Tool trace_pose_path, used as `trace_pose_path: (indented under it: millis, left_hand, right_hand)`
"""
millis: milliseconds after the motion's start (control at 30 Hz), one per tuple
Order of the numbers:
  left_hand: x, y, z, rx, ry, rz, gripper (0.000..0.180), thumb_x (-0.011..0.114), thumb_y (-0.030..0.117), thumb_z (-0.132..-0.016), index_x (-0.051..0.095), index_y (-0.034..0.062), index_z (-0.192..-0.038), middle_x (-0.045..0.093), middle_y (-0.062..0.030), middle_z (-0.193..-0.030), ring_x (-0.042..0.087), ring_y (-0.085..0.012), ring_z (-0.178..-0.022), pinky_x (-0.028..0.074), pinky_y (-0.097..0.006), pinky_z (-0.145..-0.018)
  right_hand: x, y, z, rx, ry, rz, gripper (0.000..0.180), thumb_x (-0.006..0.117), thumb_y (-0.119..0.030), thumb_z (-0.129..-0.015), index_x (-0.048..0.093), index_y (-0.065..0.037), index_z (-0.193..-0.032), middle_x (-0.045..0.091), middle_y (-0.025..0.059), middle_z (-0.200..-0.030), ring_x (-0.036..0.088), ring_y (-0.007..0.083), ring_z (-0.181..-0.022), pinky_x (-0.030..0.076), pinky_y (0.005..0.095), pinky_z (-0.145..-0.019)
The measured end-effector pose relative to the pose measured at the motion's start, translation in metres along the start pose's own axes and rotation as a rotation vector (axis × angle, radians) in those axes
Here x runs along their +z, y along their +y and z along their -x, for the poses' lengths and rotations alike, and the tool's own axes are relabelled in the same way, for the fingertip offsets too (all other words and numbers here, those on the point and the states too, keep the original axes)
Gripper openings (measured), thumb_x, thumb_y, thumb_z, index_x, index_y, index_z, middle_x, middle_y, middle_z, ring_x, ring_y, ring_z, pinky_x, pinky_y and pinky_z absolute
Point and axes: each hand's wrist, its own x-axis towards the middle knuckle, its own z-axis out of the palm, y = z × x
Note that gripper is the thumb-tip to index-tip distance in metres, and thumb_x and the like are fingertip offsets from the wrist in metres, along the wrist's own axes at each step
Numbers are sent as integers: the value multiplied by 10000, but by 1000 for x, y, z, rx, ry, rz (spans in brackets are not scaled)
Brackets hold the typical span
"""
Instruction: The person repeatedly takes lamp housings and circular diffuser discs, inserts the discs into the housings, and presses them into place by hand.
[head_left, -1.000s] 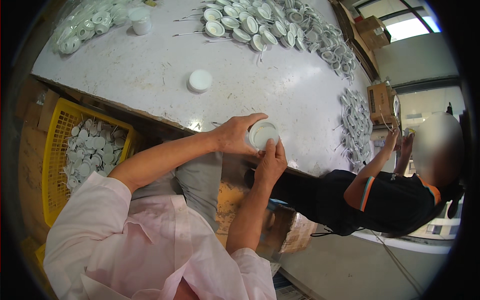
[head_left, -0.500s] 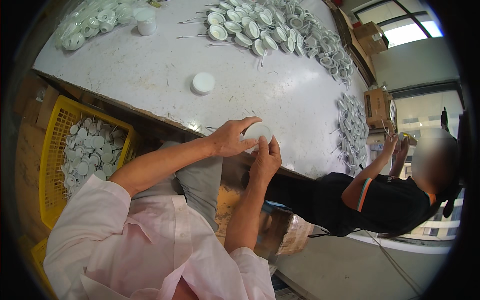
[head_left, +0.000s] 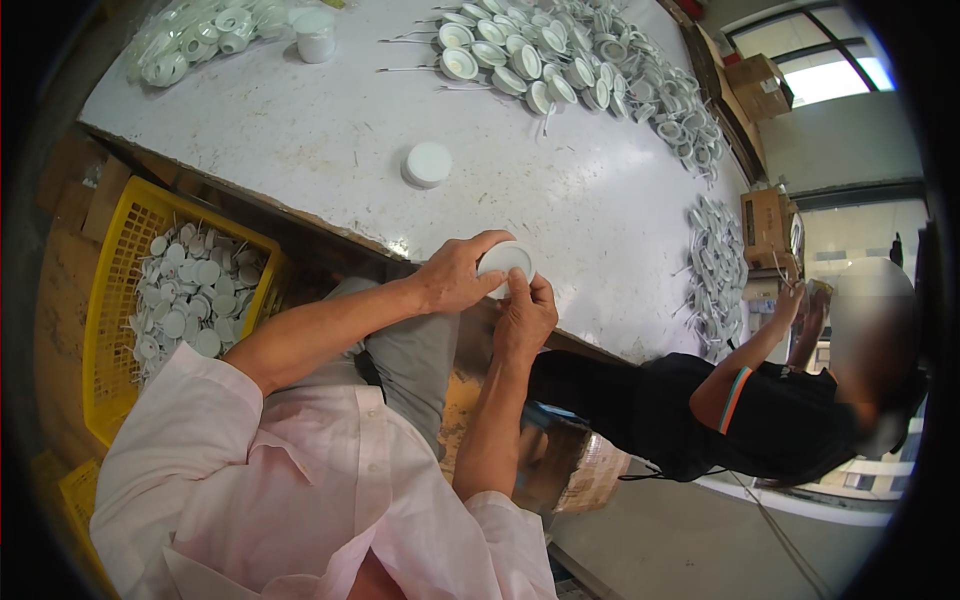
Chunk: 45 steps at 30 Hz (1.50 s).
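Note:
Over the table's near edge, both my hands hold a round white disc with a raised rim [head_left: 508,257], which looks like a small lamp part. My left hand [head_left: 460,273] grips its left side, fingers behind and thumb along the lower edge. My right hand [head_left: 526,312] presses its thumb on the lower part of the face, with the fingers curled behind the right edge. The disc's back is hidden. A short stack of white round covers [head_left: 428,164] stands on the table beyond my hands.
A yellow basket [head_left: 105,330] of white discs with wires stands at left, below the white table [head_left: 330,130]. Wired round lamp housings [head_left: 530,62] lie heaped at the back, and another pile [head_left: 715,262] at right. A clear bag of rings [head_left: 205,38] lies far left. A co-worker [head_left: 760,410] stands at right.
The disc has tilted in my hands, so its raised rim and recessed face now show. My hands keep their grip with small finger shifts. The whole view has shifted slightly.

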Motion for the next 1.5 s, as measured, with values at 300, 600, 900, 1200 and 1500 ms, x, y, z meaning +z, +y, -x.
trace_pose_path:
  millis: [300,600,900,1200,1500]
  left_hand:
    - [-17,-14,13,-14,122,-41,438,610,129,-824,490,-8,-1223,646,-185,-1011,647,-252,-914,511,-341,-794]
    - [-32,-14,22,-98,189,-5,445,634,164,-809,510,-11,-1198,635,-166,-1036,628,-230,-940,502,-329,-801]
    - [-122,-36,112,-211,624,1,351,674,189,-824,596,-32,-1085,671,-97,-930,619,-127,-853,499,-280,-767]
    - [-265,-182,305,-875,1008,-115,341,520,164,-886,548,-1,-1183,627,-102,-1024,602,-196,-875,470,-304,-738]
    - [-326,-308,526,-1272,937,-719,482,522,168,-761,532,-30,-1200,585,-240,-1163,556,-369,-1094,432,-391,-921]
  right_hand:
    - [23,19,0,100,-88,-137,223,695,-129,-826,625,34,-961,576,25,-716,489,61,-540,396,183,-482]
    - [40,22,5,54,-146,-79,214,687,-142,-834,631,17,-967,579,23,-740,503,63,-584,404,191,-496]
    - [96,-6,-14,-137,-345,126,411,654,-224,-846,597,46,-1150,588,56,-728,553,106,-609,444,231,-527]
    - [138,26,-89,-311,-280,510,482,706,-233,-780,593,64,-1143,561,18,-700,542,94,-601,437,234,-542]
    - [127,20,-81,19,-327,-47,152,659,-168,-846,612,-39,-911,550,-2,-713,491,70,-602,406,208,-505]
